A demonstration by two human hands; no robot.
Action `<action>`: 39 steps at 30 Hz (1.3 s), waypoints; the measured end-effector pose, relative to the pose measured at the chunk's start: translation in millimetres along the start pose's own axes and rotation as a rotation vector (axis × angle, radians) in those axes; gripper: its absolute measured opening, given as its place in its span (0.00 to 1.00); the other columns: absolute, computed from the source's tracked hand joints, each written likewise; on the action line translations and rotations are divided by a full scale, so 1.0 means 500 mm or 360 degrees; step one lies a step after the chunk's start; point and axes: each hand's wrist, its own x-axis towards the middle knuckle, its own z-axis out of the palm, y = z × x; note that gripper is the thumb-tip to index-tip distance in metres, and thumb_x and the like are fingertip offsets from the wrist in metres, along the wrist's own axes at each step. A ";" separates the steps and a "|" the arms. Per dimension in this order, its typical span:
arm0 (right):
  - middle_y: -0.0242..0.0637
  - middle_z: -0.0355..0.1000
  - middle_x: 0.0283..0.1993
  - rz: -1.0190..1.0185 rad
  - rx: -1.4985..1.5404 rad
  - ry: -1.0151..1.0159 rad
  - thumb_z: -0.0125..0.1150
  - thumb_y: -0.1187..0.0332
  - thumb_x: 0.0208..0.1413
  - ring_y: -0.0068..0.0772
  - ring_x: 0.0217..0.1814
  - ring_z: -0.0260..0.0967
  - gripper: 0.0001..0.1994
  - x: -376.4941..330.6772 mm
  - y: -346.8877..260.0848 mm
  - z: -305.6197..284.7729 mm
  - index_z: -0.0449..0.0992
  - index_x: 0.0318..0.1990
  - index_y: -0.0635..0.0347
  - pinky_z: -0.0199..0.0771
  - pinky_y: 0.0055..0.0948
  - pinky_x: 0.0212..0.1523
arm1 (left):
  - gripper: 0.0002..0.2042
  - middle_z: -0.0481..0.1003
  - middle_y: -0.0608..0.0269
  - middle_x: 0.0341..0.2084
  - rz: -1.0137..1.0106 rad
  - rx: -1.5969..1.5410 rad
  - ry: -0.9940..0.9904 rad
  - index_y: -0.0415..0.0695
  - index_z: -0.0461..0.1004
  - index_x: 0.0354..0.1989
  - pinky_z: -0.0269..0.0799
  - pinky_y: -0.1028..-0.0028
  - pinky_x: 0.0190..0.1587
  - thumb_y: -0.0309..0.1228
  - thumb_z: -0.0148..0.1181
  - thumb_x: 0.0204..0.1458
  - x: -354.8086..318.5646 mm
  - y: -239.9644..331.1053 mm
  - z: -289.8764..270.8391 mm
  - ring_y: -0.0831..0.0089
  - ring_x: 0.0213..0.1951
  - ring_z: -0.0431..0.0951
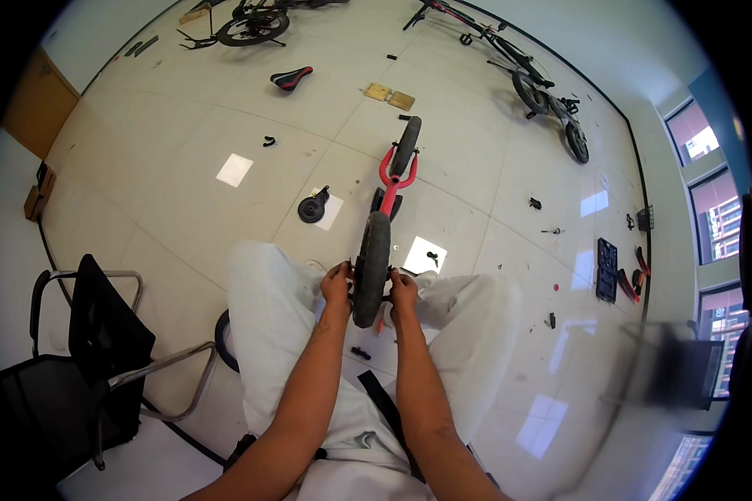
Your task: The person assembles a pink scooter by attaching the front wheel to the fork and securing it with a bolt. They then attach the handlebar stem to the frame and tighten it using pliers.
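A small bike (389, 197) with a pinkish-red frame stands between my knees, its far wheel (405, 144) pointing away from me. The near wheel (373, 271), with a dark tyre, is between my hands. At its left side, my left hand (336, 285) has its fingers closed at the axle end. My right hand (403, 290) pinches at the axle end on the other side. The fingertips and any small nut in them are partly hidden by the tyre and hands.
A black round wheel part (312, 206) lies ahead on the tiled floor. A red-black saddle (292, 78) and wooden pieces (390, 96) are farther off. A tool case (607, 270) lies at right; a chair (109, 351) stands left. Other bikes (526, 75) are at the back.
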 end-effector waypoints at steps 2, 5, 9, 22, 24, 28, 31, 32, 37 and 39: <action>0.24 0.55 0.16 -0.0012 -0.0118 0.0026 0.57 0.59 0.56 0.17 0.15 0.52 0.13 -0.002 -0.005 0.002 0.73 0.32 0.61 0.54 0.22 0.14 | 0.10 0.75 0.70 0.24 0.0005 0.0000 -0.0007 0.45 0.78 0.37 0.63 0.74 0.32 0.36 0.58 0.52 0.004 0.001 -0.004 0.79 0.28 0.70; 0.24 0.55 0.16 0.0058 0.0057 -0.0007 0.57 0.60 0.55 0.17 0.15 0.52 0.12 -0.019 -0.017 0.009 0.73 0.30 0.60 0.51 0.21 0.13 | 0.10 0.75 0.70 0.26 0.0008 -0.0103 -0.0005 0.45 0.77 0.38 0.63 0.74 0.34 0.36 0.57 0.53 0.008 0.000 -0.010 0.79 0.30 0.70; 0.24 0.55 0.15 -0.0196 -0.0015 0.0056 0.58 0.61 0.54 0.17 0.13 0.49 0.11 -0.028 -0.018 0.008 0.73 0.31 0.60 0.48 0.21 0.13 | 0.11 0.75 0.70 0.28 0.0010 -0.0252 -0.0053 0.44 0.77 0.41 0.64 0.75 0.35 0.35 0.56 0.54 0.003 -0.015 -0.008 0.79 0.31 0.70; 0.20 0.50 0.13 0.0361 0.0413 -0.0265 0.60 0.64 0.54 0.15 0.11 0.44 0.07 -0.043 -0.057 -0.010 0.73 0.31 0.56 0.42 0.20 0.12 | 0.11 0.73 0.69 0.26 -0.0067 -0.0325 -0.0112 0.43 0.76 0.43 0.68 0.80 0.28 0.31 0.54 0.55 0.011 -0.004 -0.013 0.79 0.27 0.70; 0.19 0.49 0.13 0.0430 0.0545 -0.0224 0.60 0.65 0.54 0.15 0.11 0.43 0.06 -0.043 -0.051 -0.010 0.74 0.34 0.57 0.42 0.20 0.12 | 0.10 0.73 0.69 0.26 -0.0064 -0.0343 -0.0089 0.43 0.76 0.43 0.68 0.80 0.28 0.31 0.54 0.55 0.009 -0.004 -0.007 0.78 0.27 0.70; 0.20 0.52 0.14 0.0400 0.0487 -0.0130 0.60 0.67 0.53 0.15 0.12 0.45 0.08 -0.047 -0.049 -0.005 0.76 0.38 0.58 0.43 0.19 0.13 | 0.10 0.73 0.69 0.26 -0.0055 -0.0332 -0.0091 0.43 0.77 0.42 0.68 0.79 0.29 0.31 0.54 0.55 0.014 -0.005 -0.013 0.78 0.28 0.70; 0.21 0.56 0.16 -0.0105 0.0006 0.0109 0.60 0.67 0.53 0.14 0.13 0.46 0.08 -0.024 -0.019 -0.014 0.78 0.38 0.60 0.44 0.19 0.14 | 0.10 0.73 0.70 0.26 -0.0054 -0.0312 -0.0102 0.43 0.77 0.41 0.68 0.78 0.31 0.32 0.54 0.54 0.005 -0.010 0.006 0.79 0.28 0.70; 0.27 0.63 0.23 -0.0080 0.0023 0.0079 0.59 0.69 0.53 0.18 0.21 0.54 0.09 -0.029 -0.020 -0.009 0.77 0.39 0.64 0.51 0.21 0.23 | 0.10 0.73 0.70 0.26 -0.0038 -0.0306 -0.0094 0.44 0.77 0.42 0.67 0.78 0.31 0.32 0.54 0.55 0.011 -0.012 0.000 0.79 0.28 0.70; 0.33 0.73 0.28 -0.0245 -0.0035 -0.0043 0.57 0.72 0.51 0.21 0.30 0.66 0.12 -0.051 -0.022 -0.009 0.77 0.41 0.68 0.65 0.22 0.34 | 0.11 0.73 0.71 0.26 -0.0090 -0.0279 -0.0097 0.46 0.77 0.43 0.66 0.78 0.31 0.34 0.54 0.55 0.033 -0.022 -0.018 0.79 0.28 0.70; 0.26 0.66 0.23 -0.0427 -0.0213 -0.0042 0.57 0.73 0.50 0.16 0.24 0.57 0.12 -0.056 -0.023 -0.011 0.78 0.42 0.66 0.57 0.19 0.26 | 0.11 0.73 0.71 0.26 -0.0069 -0.0242 -0.0133 0.47 0.76 0.43 0.66 0.77 0.31 0.35 0.53 0.55 0.039 -0.024 -0.020 0.79 0.29 0.70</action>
